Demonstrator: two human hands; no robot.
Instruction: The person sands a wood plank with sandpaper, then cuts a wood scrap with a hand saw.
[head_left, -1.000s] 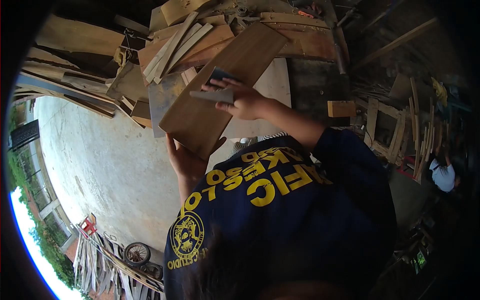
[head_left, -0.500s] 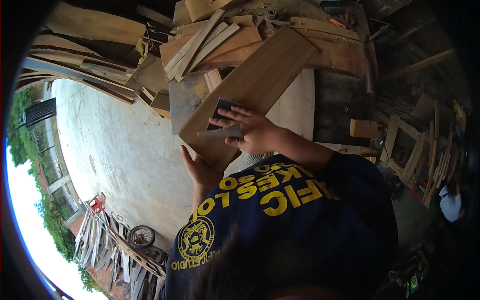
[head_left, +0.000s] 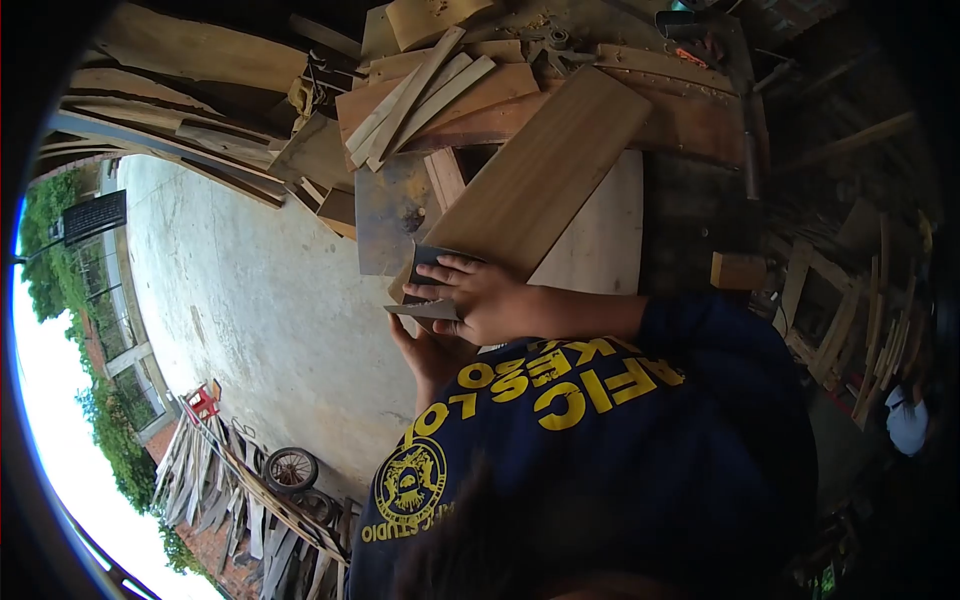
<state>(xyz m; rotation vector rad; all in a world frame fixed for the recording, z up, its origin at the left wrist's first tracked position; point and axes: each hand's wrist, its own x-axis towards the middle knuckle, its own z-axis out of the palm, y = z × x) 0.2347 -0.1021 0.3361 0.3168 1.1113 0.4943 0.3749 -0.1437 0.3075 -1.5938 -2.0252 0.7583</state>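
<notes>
A long brown wooden board (head_left: 545, 170) slopes from the cluttered workbench down toward my body. My right hand (head_left: 480, 300) presses a dark sanding block with a grey sheet (head_left: 425, 290) against the board's near end, fingers curled over it. Beneath that end, my left hand (head_left: 425, 355) props the board from below with its palm against the wood, partly hidden by the board and my right hand. My dark blue shirt with yellow lettering (head_left: 560, 390) fills the lower part of the view.
The bench holds stacked planks and thin strips (head_left: 420, 85), a pale panel (head_left: 600, 235) under the board, a small wood block (head_left: 738, 270) and tools. Loose timber is piled to the right. Bare concrete floor (head_left: 250, 300) lies left, with a wheel (head_left: 290, 468) and scrap boards beyond.
My right hand has slid the sanding block down the board from its middle to the near end. My left hand has stayed under the near end.
</notes>
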